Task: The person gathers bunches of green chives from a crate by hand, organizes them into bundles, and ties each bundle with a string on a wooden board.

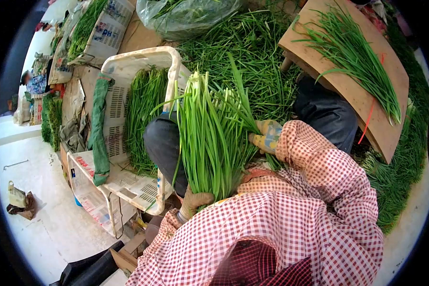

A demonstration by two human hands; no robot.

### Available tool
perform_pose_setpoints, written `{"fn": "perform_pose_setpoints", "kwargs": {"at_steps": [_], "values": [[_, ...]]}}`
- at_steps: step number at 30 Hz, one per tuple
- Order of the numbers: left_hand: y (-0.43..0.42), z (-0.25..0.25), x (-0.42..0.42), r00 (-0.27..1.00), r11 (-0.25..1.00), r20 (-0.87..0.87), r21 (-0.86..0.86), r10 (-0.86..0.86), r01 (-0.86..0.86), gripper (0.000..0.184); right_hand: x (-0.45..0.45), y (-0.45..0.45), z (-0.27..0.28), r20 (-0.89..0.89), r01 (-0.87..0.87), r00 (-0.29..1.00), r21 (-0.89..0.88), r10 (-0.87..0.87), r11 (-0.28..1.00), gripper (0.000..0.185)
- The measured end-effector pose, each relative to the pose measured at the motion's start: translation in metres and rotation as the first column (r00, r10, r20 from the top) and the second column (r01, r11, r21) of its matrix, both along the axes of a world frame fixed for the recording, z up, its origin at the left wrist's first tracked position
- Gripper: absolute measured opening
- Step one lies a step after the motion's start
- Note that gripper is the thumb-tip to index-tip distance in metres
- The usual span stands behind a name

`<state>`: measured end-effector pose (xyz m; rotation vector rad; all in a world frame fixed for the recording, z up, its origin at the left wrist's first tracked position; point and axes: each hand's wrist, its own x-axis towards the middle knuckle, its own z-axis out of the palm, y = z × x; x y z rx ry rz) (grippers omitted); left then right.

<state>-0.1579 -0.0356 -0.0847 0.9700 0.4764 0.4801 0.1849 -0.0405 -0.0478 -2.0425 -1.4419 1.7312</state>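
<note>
A thick bunch of garlic chives (pixel 207 138) stands across my lap, with its pale cut ends upward and its leaves bent down. My left hand (pixel 194 201), in a grey-brown knit glove, is closed around the leafy lower end of the bunch. At the right side of the bunch, my right hand (pixel 266 136), in a yellow and blue-grey glove, is closed on a few garlic chives, whose leaves stick out above and below it. Its fingertips are partly hidden. Another bundle of garlic chives (pixel 362 62) lies on a brown board (pixel 305 45) with a red tie (pixel 367 121).
On my left a white plastic crate (pixel 114 107), lying on its side, holds bundled chives. Loose green leaves (pixel 243 43) cover the floor ahead, beside a clear plastic bag (pixel 188 21). More chives (pixel 405 167) are heaped at the right. A person (pixel 35 83) is far left.
</note>
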Motion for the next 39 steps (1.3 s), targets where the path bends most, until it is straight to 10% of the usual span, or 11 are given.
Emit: {"fn": "perform_pose_setpoints", "kwargs": {"at_steps": [7, 8, 12, 14, 15, 19, 23, 25, 27, 32, 39], "values": [[-0.002, 0.003, -0.008, 0.990, 0.978, -0.140, -0.200, 0.024, -0.052, 0.043, 0.040, 0.044, -0.060, 0.411, 0.345, 0.829, 0.159, -0.379, 0.925, 0.033], [-0.002, -0.002, -0.012, 0.995, 0.998, -0.099, 0.065, 0.006, 0.000, 0.041, 0.060, 0.050, -0.071, 0.282, 0.602, 0.740, 0.128, -0.611, 0.788, 0.034], [0.002, 0.037, 0.020, 0.990, 0.940, -0.056, -0.312, 0.128, -0.139, 0.055, 0.116, 0.046, -0.126, -0.191, 0.961, 0.265, 0.128, -0.945, 0.244, 0.030], [0.002, 0.043, 0.027, 0.981, 0.827, -0.161, -0.533, 0.108, -0.179, 0.068, 0.111, 0.030, -0.127, -0.462, 0.672, 0.735, 0.595, -0.496, 0.441, 0.029], [0.003, 0.042, 0.030, 0.982, 0.826, -0.154, -0.537, 0.106, -0.173, 0.068, 0.089, 0.026, -0.073, -0.689, 0.792, 0.535, 0.207, -0.488, 0.575, 0.033], [0.008, 0.044, 0.028, 0.997, 0.800, -0.080, -0.597, 0.019, -0.063, 0.066, 0.041, 0.030, 0.019, -0.037, -0.021, 0.999, 0.280, 0.033, 0.960, 0.066], [0.011, 0.046, 0.024, 0.996, 0.791, -0.073, -0.611, -0.041, -0.012, 0.066, 0.024, 0.036, -0.064, 0.085, -0.120, 0.991, 0.235, 0.102, 0.965, 0.056], [0.011, 0.048, 0.021, 0.995, 0.787, -0.074, -0.617, -0.062, 0.003, 0.066, 0.027, 0.045, 0.007, 0.240, -0.240, 0.947, 0.091, 0.213, 0.966, 0.049], [0.012, 0.049, 0.020, 0.994, 0.783, -0.074, -0.621, -0.081, 0.018, 0.067, 0.053, 0.047, -0.033, 0.350, -0.150, 0.937, 0.396, 0.003, 0.906, 0.047], [0.014, 0.050, 0.021, 0.991, 0.775, -0.065, -0.630, -0.116, 0.050, 0.067, 0.110, 0.093, -0.032, -0.307, 0.625, 0.776, 0.257, -0.551, 0.737, 0.043], [0.018, 0.053, 0.029, 0.985, 0.752, -0.068, -0.655, -0.161, 0.078, 0.067, 0.070, 0.109, 0.017, 0.070, -0.322, 0.947, 0.174, 0.315, 0.930, 0.103]]}}
